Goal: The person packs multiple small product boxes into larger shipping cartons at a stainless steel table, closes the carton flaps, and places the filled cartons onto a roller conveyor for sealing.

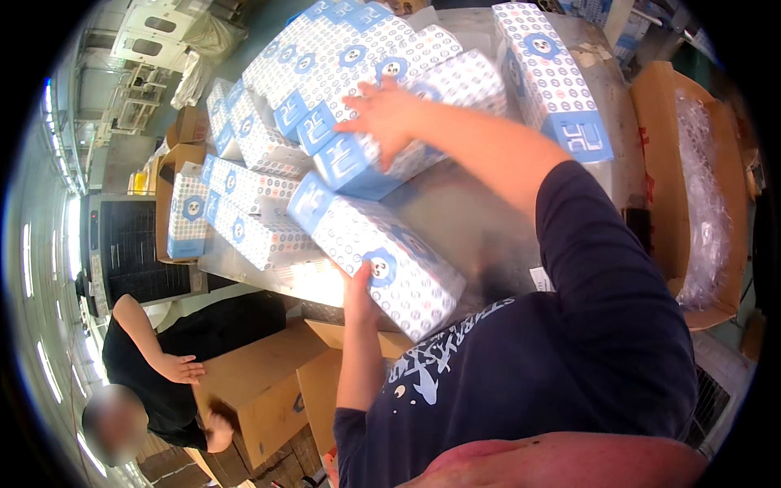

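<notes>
My left hand point(359, 299) grips a long white carton point(399, 272), its thumb on the side by the blue panda badge. The carton is patterned with small round marks and has a blue end; it lies tilted close to my body. My right hand point(389, 122) is spread over the near end of a packed group of like cartons point(325, 69), fingers apart. Below its palm sits a blue-ended carton point(351, 163). The underside of my left hand's grip is hidden by the carton.
The metal table point(464, 211) bears all these cartons. A single carton point(549, 73) lies at the right, beside an open cardboard box point(655, 146) holding clear plastic wrap point(701, 203). More cartons point(260, 220) lie left. A co-worker point(175, 358) handles a large cardboard box point(260, 382) lower left.
</notes>
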A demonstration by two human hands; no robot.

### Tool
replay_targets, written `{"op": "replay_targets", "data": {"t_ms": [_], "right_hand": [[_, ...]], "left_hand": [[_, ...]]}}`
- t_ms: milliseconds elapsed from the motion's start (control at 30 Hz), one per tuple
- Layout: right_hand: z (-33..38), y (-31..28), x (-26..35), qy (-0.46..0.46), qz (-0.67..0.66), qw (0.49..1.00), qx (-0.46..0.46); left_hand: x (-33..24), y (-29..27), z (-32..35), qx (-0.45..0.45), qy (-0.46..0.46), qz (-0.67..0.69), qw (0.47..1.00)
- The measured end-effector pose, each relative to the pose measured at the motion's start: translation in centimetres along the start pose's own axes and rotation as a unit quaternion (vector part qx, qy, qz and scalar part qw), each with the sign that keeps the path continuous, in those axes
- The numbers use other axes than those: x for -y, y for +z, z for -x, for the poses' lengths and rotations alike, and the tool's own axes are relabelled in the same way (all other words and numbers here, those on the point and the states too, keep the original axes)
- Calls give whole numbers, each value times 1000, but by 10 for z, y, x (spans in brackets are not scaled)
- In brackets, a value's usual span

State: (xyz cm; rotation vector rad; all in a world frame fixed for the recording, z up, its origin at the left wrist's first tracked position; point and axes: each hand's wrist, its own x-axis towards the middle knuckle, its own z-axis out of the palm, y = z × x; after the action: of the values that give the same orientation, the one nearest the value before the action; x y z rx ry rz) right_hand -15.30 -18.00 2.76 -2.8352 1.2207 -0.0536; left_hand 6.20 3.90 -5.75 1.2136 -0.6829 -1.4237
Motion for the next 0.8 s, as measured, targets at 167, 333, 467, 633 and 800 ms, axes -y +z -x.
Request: {"op": "replay_targets", "data": {"t_ms": [167,333,467,633,800], "right_hand": [[-27,-12,14,97,-172,980,-17],[35,2,-17,119,-89,989,13],[140,2,1,113,-208,969,74],[225,97,-26,250,-809,532,15],[211,96,-12,202,-768,606,29]], "left_hand": [[-1,-9,-33,-95,-45,-29,994],[-13,1,-56,-13,-39,8,999],[6,3,-16,45,-52,9,998],[31,9,18,150,-214,-67,963],[14,13,54,118,-92,-36,988]]}}
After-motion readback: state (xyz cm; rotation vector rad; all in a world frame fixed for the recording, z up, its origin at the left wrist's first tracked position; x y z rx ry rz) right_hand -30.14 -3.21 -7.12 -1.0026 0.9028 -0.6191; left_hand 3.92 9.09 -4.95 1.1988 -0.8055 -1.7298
